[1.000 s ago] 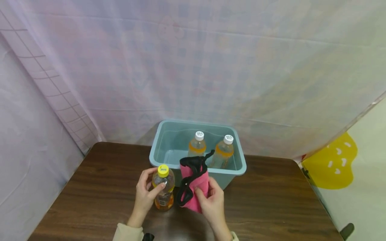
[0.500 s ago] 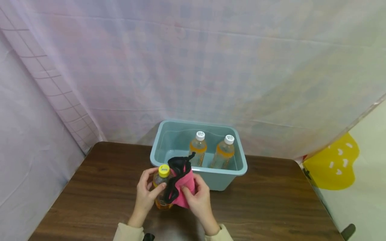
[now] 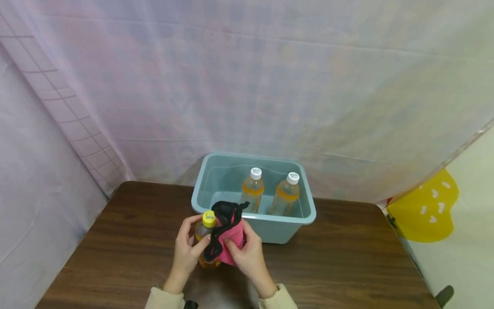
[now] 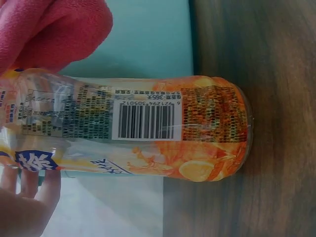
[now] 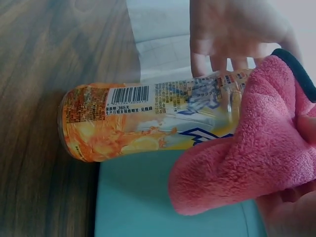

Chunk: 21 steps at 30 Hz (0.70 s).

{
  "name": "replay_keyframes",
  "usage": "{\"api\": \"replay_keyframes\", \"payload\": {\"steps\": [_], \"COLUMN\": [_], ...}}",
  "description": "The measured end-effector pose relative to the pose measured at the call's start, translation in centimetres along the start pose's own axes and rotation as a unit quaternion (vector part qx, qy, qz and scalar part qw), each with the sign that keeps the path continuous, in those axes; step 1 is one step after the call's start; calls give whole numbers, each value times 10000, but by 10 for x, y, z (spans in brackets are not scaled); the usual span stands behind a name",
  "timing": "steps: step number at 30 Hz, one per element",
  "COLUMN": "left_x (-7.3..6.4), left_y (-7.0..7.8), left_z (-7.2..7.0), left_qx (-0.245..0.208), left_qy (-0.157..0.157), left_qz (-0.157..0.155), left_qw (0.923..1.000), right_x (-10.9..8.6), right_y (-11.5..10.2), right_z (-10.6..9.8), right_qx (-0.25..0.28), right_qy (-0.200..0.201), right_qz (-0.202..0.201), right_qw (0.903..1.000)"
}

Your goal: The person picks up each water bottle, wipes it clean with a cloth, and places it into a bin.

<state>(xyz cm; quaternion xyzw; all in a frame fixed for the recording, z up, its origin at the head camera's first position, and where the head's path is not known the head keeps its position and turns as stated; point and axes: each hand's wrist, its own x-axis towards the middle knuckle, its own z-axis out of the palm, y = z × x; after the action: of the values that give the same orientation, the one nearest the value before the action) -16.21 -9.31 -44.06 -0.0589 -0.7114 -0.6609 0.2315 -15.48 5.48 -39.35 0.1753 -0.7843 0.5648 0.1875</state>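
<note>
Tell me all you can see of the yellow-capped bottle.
The yellow-capped bottle looks like clear plastic, its cap on, with a label showing a barcode and orange citrus art. It stands upright on the brown table, before the teal bin. The left hand grips its upper part; the pink cloth partly hides it.

We see a pink cloth [image 3: 233,238] trimmed in black, and a bottle [image 4: 84,121] with a yellow cap [image 3: 209,219] and a label [image 5: 148,133] mixing orange, yellow, white and blue with a black-and-white barcode [image 4: 146,120]. At the far edge of the brown, wood-grained table [image 3: 339,266], we find a blue-green tub [image 3: 279,231]; the two bottles [image 3: 286,196] inside have white caps [image 3: 293,178] and orange bands.
</note>
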Motion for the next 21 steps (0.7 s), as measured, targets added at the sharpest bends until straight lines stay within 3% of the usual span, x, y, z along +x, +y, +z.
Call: {"api": "replay_keyframes", "payload": {"steps": [7, 13, 16, 21], "left_x": [-1, -1, -1, -2], "left_y": [1, 0, 1, 0], "left_z": [2, 3, 3, 3], "left_qx": [-230, -324, -349, -264], "left_qy": [96, 143, 122, 153], "left_qz": [-117, -197, -192, -126], "left_qw": [9996, 9992, 9991, 9995], "right_x": [-2, -6, -7, -8], "right_y": [31, 41, 40, 18], "right_z": [7, 8, 8, 5], "right_qx": [-242, -200, -300, -391], "right_qy": [-130, -252, -228, -120], "right_qz": [-10, 49, 45, -104], "right_qw": [9996, 9995, 9993, 9991]}}
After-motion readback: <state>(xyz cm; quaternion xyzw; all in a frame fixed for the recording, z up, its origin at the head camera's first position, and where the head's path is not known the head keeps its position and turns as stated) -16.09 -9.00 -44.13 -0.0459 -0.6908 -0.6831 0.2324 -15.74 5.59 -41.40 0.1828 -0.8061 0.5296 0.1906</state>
